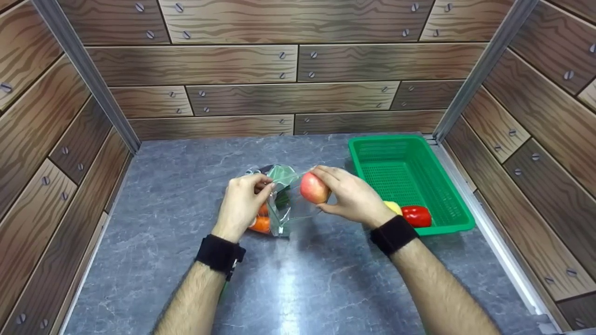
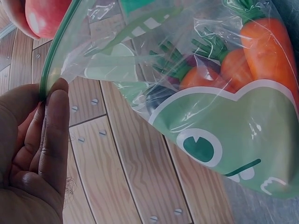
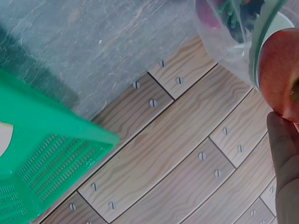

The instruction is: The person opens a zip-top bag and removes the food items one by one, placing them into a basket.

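My left hand (image 1: 244, 199) pinches the green-edged rim of a clear zip bag (image 2: 135, 70) between thumb and fingers. The bag has a pale green cartoon face (image 2: 210, 135) printed on it. Inside show several carrots (image 2: 268, 51) with green tops and something dark purple, partly hidden by the print. My right hand (image 1: 351, 195) holds a red apple (image 1: 314, 188) at the bag's mouth, fingers over its top and thumb below. In the right wrist view the apple (image 3: 282, 72) overlaps the bag's green rim.
At the right stands a green plastic basket (image 1: 412, 179) with slotted sides. A red pepper (image 1: 416, 216) and a yellow item (image 1: 393, 207) lie at its near end, the latter partly behind my right wrist. Wood-patterned walls (image 1: 233, 65) enclose the grey marbled tabletop (image 1: 158, 200).
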